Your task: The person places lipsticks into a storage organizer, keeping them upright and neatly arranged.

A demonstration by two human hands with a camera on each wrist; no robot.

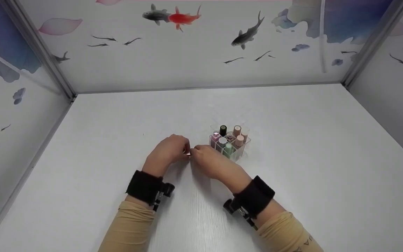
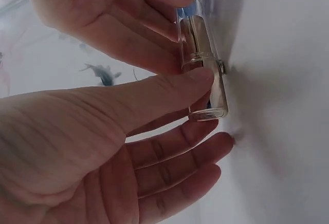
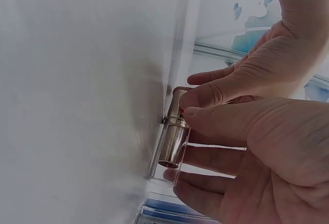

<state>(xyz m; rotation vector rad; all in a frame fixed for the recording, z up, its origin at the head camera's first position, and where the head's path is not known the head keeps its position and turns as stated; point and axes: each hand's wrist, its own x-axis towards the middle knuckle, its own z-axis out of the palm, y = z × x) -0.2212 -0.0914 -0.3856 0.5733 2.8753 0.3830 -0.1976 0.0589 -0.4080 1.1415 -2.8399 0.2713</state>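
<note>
A lipstick (image 2: 220, 88) with a gold tube and a clear outer case is held low over the white table between both hands. My left hand (image 1: 170, 150) pinches its gold base end between thumb and fingers, the other fingers spread loosely below. From the opposite end, my right hand (image 1: 211, 161) grips the lipstick, its thumb near the middle seam and fingers along the clear case (image 3: 163, 175). In the head view the hands hide most of the lipstick. Just beyond my right hand stands a clear compartment organizer (image 1: 246, 144) with several cosmetic tubes and bottles.
In the organizer are a black-capped tube (image 1: 223, 130), a mint-green one (image 1: 228, 149) and several pinkish ones. The white table (image 1: 100, 140) meets printed panels with fish drawings (image 1: 245, 36) at the back and sides.
</note>
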